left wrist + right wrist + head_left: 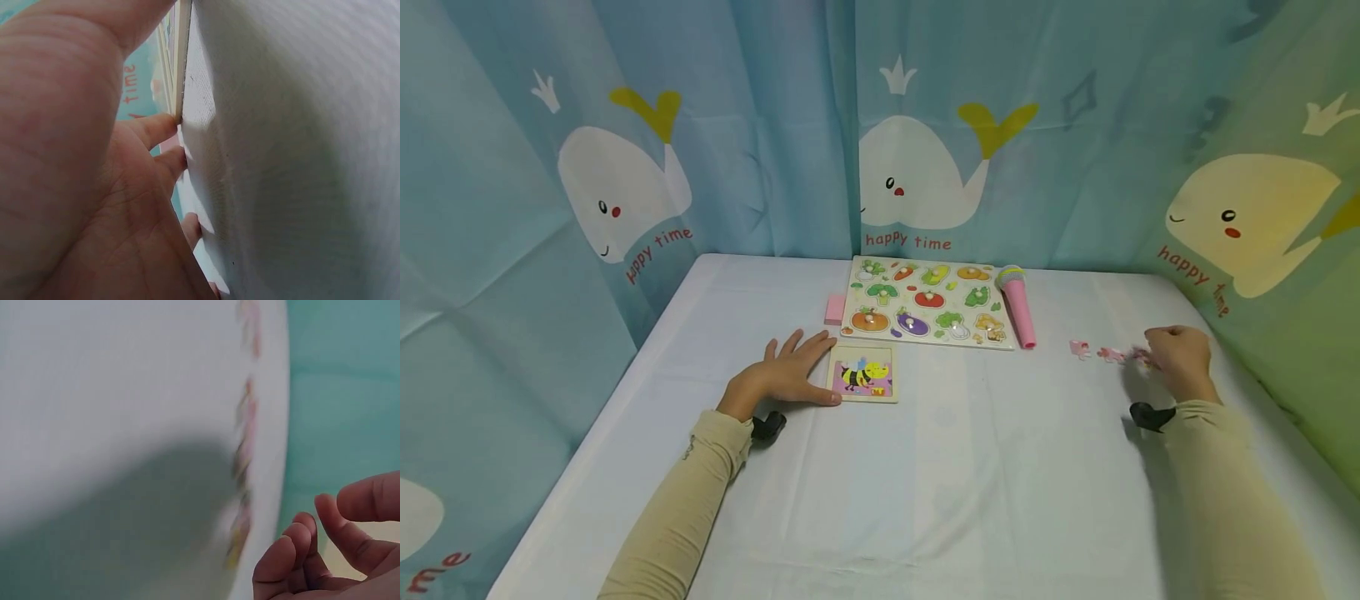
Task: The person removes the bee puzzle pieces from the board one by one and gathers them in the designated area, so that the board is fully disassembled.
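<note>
A small square wooden bee puzzle [863,374] in a light frame lies on the white table, a yellow and black bee showing on pink. Beside its left edge my left hand [790,371] rests with fingers spread, thumb at the lower left corner and index fingertip at the upper left. In the left wrist view that fingertip meets the edge of the frame [179,75]. Over on the right, my right hand [1182,358] hovers by a row of small pink jigsaw pieces [1109,355]. Its fingers [278,559] are loosely bent, with nothing between them and the thumb.
Behind the bee puzzle lies a large vegetable peg board [928,302]. A pink toy microphone [1018,307] leans along its right side, and a pink block [834,309] sits at its left. Curtains [797,125] with whales border the table [970,500].
</note>
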Demonstrator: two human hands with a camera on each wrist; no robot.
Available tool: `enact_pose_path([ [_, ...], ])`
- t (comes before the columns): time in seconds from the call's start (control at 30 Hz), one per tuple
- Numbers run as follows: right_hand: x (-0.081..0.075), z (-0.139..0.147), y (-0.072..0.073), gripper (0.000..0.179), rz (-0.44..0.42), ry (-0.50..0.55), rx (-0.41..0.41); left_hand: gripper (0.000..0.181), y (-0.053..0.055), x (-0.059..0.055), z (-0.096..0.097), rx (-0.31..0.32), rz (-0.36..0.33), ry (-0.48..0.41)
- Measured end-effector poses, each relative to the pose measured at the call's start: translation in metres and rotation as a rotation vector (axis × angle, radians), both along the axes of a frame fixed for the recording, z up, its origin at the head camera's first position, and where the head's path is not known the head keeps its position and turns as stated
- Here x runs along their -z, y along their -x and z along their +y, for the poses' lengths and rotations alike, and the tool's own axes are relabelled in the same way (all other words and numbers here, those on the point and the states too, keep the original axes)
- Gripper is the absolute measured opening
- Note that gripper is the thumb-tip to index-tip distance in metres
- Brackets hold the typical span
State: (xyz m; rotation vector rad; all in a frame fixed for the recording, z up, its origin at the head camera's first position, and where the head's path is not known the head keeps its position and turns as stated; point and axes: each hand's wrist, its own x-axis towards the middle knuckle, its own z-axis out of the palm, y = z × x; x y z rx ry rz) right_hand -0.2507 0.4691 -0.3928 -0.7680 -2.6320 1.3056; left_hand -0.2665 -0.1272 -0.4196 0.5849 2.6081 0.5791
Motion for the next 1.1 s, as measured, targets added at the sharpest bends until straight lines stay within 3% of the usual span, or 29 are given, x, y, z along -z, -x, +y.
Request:
enact_pose_path([
  [0.33, -0.013, -0.062, 0.007, 0.033, 0.17, 0.138, -0.072, 0.111, 0.001, 0.001, 0.001, 0.005, -0.016, 0.007],
  [0.6, -0.029, -0.106, 0.012, 0.019, 0.234, 0.478, -0.182, 0.112, 0.005, 0.008, -0.001, 0.006, -0.017, 0.01],
  [0.83, -0.037, -0.142, 0.017, 0.029, 0.271, 0.532, -0.293, 0.112, 0.002, 0.004, -0.001, 0.005, -0.008, -0.003],
  [1.1, -0.042, -0.18, 0.016, 0.025, 0.268, 0.465, -0.428, 0.112, 0.001, 0.004, 0.0, 0.002, -0.015, 0.002],
])
